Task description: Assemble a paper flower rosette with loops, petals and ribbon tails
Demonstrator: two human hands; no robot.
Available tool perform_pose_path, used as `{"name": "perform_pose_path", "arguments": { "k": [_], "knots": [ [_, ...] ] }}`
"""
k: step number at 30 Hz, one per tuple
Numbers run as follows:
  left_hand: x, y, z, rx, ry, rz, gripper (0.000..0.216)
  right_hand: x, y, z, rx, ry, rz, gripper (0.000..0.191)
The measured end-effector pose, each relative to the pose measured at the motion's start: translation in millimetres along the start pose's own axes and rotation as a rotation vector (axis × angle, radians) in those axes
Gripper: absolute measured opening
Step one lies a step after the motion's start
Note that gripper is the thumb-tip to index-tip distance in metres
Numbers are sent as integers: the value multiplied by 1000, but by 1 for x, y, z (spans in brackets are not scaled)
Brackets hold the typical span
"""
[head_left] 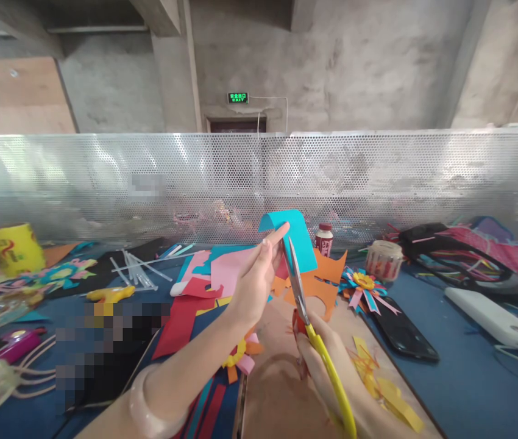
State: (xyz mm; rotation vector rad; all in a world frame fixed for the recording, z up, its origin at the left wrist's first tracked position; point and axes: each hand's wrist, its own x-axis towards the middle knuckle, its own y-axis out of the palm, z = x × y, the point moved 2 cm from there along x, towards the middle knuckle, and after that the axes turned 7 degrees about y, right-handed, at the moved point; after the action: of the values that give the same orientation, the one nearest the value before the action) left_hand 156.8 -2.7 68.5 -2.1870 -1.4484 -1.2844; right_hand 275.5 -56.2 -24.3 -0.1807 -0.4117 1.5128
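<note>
A bent sheet of blue paper [302, 241] is held up in my left hand [256, 283], pinched between thumb and fingers. My right hand [325, 350] is wrapped around scissors [299, 286] with yellow handles. Their metal blades point up and lie along the lower left edge of the blue paper. Whether the paper sits between the blades I cannot tell. Under both hands lies a brown board [281, 390]. Orange paper [323, 286] with cut-out gaps rests behind the scissors, and pink paper [227, 268] and red paper [174, 326] lie to the left.
A paper rosette [363, 283], a black phone [403, 332] and a glass jar [383, 261] stand to the right, near a white power bank [501, 317]. On the left are a yellow glue gun [110, 294] and glue sticks [135, 271]. A perforated metal panel [172, 183] closes the back.
</note>
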Motion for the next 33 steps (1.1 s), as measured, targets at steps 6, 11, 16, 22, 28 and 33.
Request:
{"name": "perform_pose_path", "arguments": {
  "k": [6, 11, 16, 22, 28, 33],
  "knots": [
    [0, 1, -1, -9, -1, 10, 36, 3, 4, -7, 15, 4, -18, 3],
    [0, 0, 0, 19, -7, 6, 36, 5, 8, -14, 28, 35, 10, 3],
    [-1, -2, 2, 40, -10, -8, 35, 5, 9, -14, 4, 48, -4, 3],
    [-1, -2, 3, 33, -4, -1, 35, 4, 9, -11, 24, 24, -51, 1],
    [-1, 0, 2, 11, -17, 0, 36, 2, 10, -9, 27, 63, -21, 1],
    [-1, -1, 2, -24, -28, 1, 36, 3, 9, -9, -7, 52, -53, 3]
  ]
}}
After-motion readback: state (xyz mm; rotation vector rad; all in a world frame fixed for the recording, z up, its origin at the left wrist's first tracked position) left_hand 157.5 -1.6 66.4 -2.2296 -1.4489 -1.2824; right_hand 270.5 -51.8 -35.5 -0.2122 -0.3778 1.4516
